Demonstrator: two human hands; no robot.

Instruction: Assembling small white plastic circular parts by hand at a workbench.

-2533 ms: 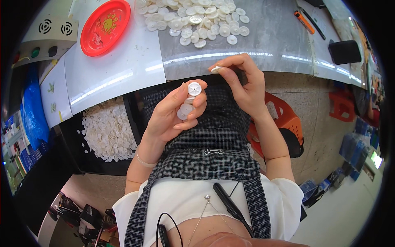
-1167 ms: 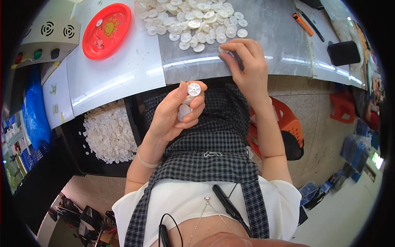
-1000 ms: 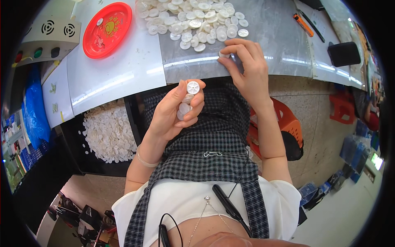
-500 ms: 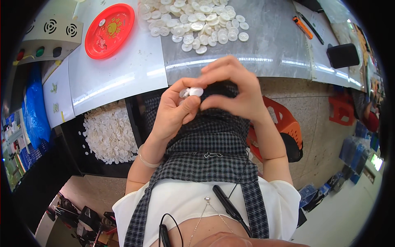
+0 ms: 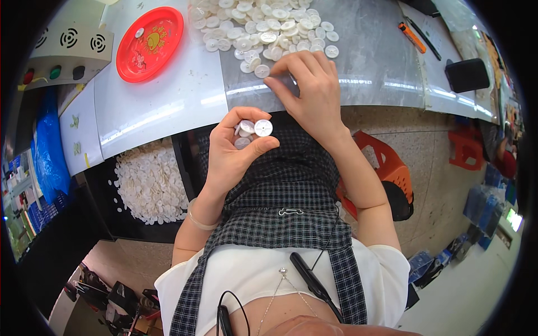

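My left hand is closed around several small white plastic gears, above my lap and just short of the table edge. One gear faces up between its fingertips and thumb, showing a toothed rim; others sit deeper in the palm, partly hidden. My right hand reaches over the table's near edge, thumb and forefinger apart and nothing visible between them. A loose gear lies by its fingertips, at the near side of a heap of white gears. The right hand covers part of the heap's near edge.
A red plate with one gear on it stands at left, beside a control box with buttons. Below the table is a dark drawer of white pieces. An orange cutter and black case lie at right.
My right hand has moved away from my left hand, forward to the heap's near edge. A few gears there have shifted. In my left hand, a gear now faces up.
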